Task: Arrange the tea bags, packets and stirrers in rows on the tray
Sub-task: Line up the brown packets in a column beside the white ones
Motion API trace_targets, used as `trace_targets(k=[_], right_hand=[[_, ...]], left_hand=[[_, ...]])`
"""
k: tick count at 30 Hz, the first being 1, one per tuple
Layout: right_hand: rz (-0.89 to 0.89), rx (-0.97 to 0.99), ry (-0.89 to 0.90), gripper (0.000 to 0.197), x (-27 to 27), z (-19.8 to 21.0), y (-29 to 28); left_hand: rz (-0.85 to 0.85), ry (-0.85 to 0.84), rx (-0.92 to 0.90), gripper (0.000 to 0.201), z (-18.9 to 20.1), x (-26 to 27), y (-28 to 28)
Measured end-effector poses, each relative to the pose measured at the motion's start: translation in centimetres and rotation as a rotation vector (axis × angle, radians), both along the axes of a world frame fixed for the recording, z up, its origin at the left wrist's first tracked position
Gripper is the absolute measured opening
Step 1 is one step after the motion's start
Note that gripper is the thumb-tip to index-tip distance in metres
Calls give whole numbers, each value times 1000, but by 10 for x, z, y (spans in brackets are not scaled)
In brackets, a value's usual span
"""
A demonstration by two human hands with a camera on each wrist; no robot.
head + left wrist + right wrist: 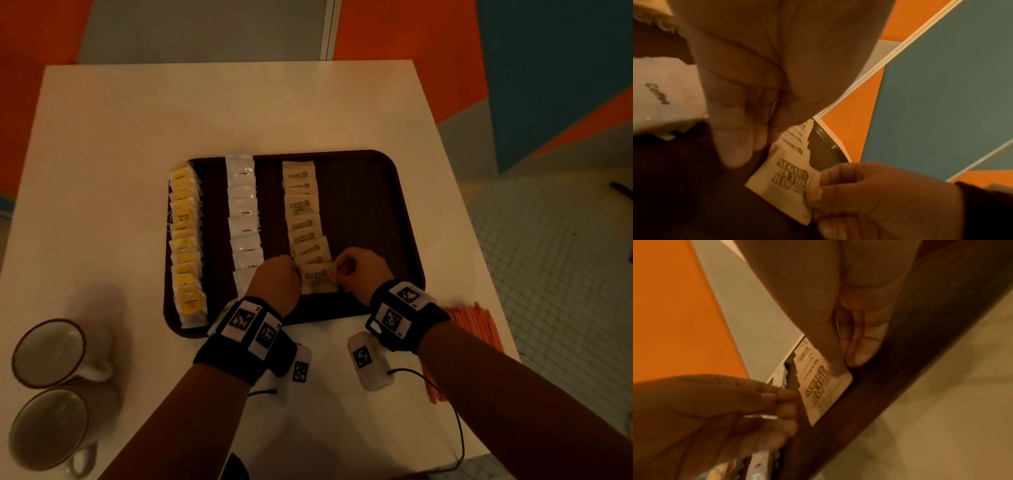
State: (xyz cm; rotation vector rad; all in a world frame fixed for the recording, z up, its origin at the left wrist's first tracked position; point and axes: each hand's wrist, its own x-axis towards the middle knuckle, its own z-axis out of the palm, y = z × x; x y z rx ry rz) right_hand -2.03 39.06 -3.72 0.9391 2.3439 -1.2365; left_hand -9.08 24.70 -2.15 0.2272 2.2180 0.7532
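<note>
A dark brown tray [370, 205] holds three rows: yellow tea bags [185, 240] along its left edge, white coffee packets [243, 212] in the middle, and brown sugar packets [303, 212] to their right. Both hands meet at the nearest sugar packet [317, 279] [785, 181] [824, 394], which lies at the near end of the sugar row. My left hand [296, 274] [756, 133] [789, 402] pinches its left edge with curled fingers. My right hand [339, 274] [818, 199] [844, 365] pinches its right edge between thumb and fingers. Orange stirrers [474, 329] lie on the table right of the tray.
Two mugs [48, 353] [48, 428] stand at the table's near left corner. Two small white marker boxes [368, 359] [299, 370] with a black cable lie on the table in front of the tray. The tray's right third is bare.
</note>
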Motion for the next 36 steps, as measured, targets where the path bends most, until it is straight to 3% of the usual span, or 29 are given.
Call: trace_targets(k=[6, 13, 22, 36], right_hand=[[21, -3, 53, 24, 3, 1, -5], [68, -55, 110, 49, 9, 3, -10], [52, -89, 148, 50, 5, 17, -8], [64, -171, 72, 47, 2, 17, -11]], left_hand=[[-28, -46, 45, 26, -3, 5, -1], [48, -26, 212, 26, 3, 7, -5], [68, 21, 195, 33, 3, 8, -10], [66, -51, 222, 31, -4, 5, -7]])
